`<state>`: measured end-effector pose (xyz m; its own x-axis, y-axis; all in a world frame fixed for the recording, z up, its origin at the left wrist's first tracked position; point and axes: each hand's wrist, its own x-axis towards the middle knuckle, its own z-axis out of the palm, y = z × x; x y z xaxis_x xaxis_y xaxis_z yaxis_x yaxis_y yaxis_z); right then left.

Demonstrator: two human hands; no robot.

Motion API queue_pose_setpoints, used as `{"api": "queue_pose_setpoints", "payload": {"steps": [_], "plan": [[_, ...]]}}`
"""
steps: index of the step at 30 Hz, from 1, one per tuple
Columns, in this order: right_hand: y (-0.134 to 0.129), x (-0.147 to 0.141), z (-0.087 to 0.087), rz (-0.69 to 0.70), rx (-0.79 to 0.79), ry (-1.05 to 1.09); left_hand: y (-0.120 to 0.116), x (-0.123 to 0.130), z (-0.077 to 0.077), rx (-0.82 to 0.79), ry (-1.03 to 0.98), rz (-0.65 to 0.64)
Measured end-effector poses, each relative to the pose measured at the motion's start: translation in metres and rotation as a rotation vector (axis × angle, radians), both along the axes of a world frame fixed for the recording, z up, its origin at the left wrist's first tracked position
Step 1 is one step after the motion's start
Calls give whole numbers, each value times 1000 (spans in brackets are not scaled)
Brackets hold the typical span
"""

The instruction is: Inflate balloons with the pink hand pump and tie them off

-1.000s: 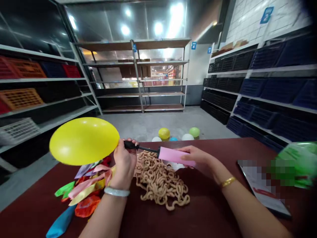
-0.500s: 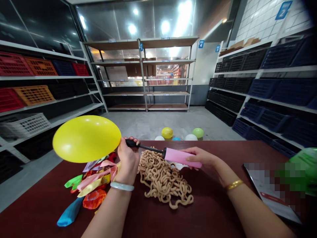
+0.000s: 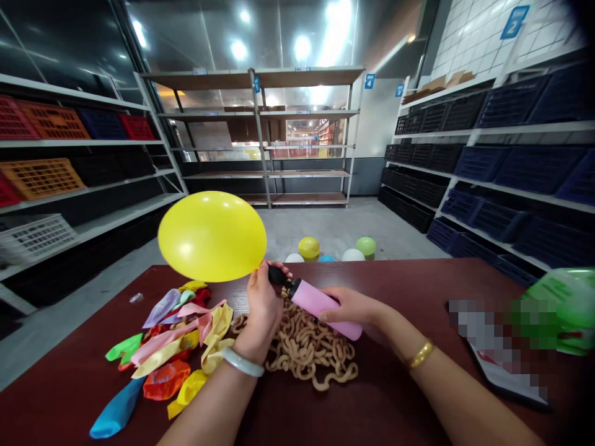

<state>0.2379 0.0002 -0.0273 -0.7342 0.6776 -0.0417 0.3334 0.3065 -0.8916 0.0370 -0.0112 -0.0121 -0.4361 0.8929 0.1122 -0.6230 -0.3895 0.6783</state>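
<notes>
A large inflated yellow balloon (image 3: 212, 235) hangs over the table's far left side. My left hand (image 3: 267, 294) pinches its neck around the black nozzle end of a pink balloon pump (image 3: 325, 308). Wrapped about the pump's pink barrel is my right hand (image 3: 353, 306). The pump is pushed in, with almost no black rod showing, and it slants down to the right. Beneath it lies a tangled heap of beige rope (image 3: 311, 347). Left of my left wrist, several limp uninflated balloons (image 3: 162, 350) in many colours are spread on the table.
The dark red table (image 3: 395, 409) carries a tablet-like device (image 3: 511, 371) and a green plastic bag (image 3: 567, 303) at the right. Inflated balloons (image 3: 308, 248) rest on the floor beyond. Shelves with crates (image 3: 46, 176) line both sides; a rack (image 3: 267, 142) stands behind.
The pump's rod has slid into the barrel, bringing my hands closer together. My left hand and the yellow balloon have moved right and the balloon sits higher. The view has shifted slightly.
</notes>
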Motion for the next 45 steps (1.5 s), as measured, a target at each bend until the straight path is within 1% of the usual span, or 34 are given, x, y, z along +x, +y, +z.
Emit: {"api": "queue_pose_setpoints", "payload": {"steps": [3, 6, 8, 13, 17, 21, 22, 24, 26, 27, 28, 32, 35, 38, 42, 45], "plan": [[-2, -1, 3, -17, 1, 2, 5, -7, -2, 6, 26, 66], [-2, 0, 4, -9, 3, 7, 8, -12, -3, 10, 11, 84], [-2, 1, 3, -3, 5, 21, 8, -14, -2, 2, -22, 67], [-1, 3, 3, 15, 14, 67, 2, -17, 9, 16, -42, -40], [-3, 1, 5, -5, 59, 40, 2, -18, 11, 46, -33, -11], [-7, -2, 7, -63, 109, 11, 5, -20, 10, 46, -64, -11], [-7, -2, 7, -59, 92, 14, 5, -21, 11, 41, -69, -8], [-8, -1, 8, -17, 1, 38, 4, -22, 13, 37, -70, -7], [-8, -1, 9, 26, -100, 60, 4, -23, 14, 40, -65, -27], [-8, 0, 9, 28, -120, 64, 4, -24, 14, 48, -60, -41], [-7, 1, 10, 17, -115, 63, 4, -25, 13, 57, -52, -53], [-6, 5, 16, -24, -13, 51, 7, -30, 8, 62, 8, -97], [-3, 10, 17, -12, -44, 56, 9, -35, 7, 23, 24, -124], [-1, 15, 17, -15, -132, 43, 9, -38, 10, 11, 44, -88], [-2, 17, 16, -31, -186, 51, 9, -42, 14, 12, 60, -56], [-3, 16, 15, -28, -297, 73, 11, -47, 13, -2, 78, -20]]}}
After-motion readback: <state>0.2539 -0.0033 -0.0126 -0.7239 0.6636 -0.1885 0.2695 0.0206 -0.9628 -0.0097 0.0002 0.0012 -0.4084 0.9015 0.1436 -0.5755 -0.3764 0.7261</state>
